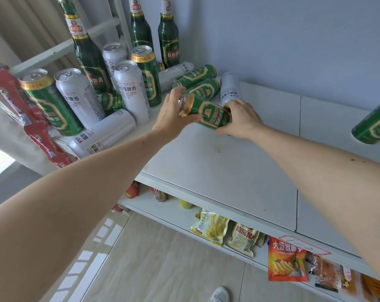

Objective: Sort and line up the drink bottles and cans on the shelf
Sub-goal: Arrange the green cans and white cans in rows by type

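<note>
Both hands, left (174, 114) and right (242, 120), curled their fingers around a green can (208, 114) held sideways just above the shelf (217, 171), where a slip risked toppling nearby cans (197, 82).

The white shelf (217, 171) bears green bottles (89, 53), upright cans (131, 88) and toppled cans (102, 136) at its left end.

Cans (128, 88) left on shelf (217, 171); bottles (141, 29) behind.

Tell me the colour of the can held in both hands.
Green with gold trim, seen in the head view.
</note>
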Demonstrator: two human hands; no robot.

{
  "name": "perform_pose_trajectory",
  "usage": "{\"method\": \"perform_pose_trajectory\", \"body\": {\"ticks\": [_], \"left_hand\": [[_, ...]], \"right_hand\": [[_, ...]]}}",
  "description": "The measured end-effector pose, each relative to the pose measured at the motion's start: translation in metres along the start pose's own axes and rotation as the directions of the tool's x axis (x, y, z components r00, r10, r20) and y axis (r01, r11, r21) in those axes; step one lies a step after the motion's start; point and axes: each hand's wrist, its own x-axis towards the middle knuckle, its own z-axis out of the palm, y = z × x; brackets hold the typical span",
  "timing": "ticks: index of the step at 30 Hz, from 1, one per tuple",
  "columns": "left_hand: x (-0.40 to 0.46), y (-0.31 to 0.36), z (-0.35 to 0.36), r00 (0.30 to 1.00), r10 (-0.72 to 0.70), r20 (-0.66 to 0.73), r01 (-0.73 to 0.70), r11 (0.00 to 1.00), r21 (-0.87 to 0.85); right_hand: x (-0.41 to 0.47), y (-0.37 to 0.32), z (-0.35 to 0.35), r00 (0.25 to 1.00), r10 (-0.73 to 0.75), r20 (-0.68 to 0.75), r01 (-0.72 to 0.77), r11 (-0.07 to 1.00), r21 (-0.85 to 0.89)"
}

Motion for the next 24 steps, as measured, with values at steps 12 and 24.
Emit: {"method": "perform_pose_trajectory", "body": {"ticks": [12, 24], "left_hand": [[0.013, 0.056, 0.029, 0.990, 0.111, 0.092, -0.091, 0.976, -0.197], [-0.002, 0.046, 0.096, 0.937, -0.017, 0.348, 0.063, 0.991, -0.120]], "right_hand": [[-0.022, 0.012, -0.035, 0.985, 0.146, -0.090, -0.091, 0.889, 0.449], [-0.038, 0.036, -0.057, 0.974, 0.192, -0.121, -0.104, 0.852, 0.513]]}}
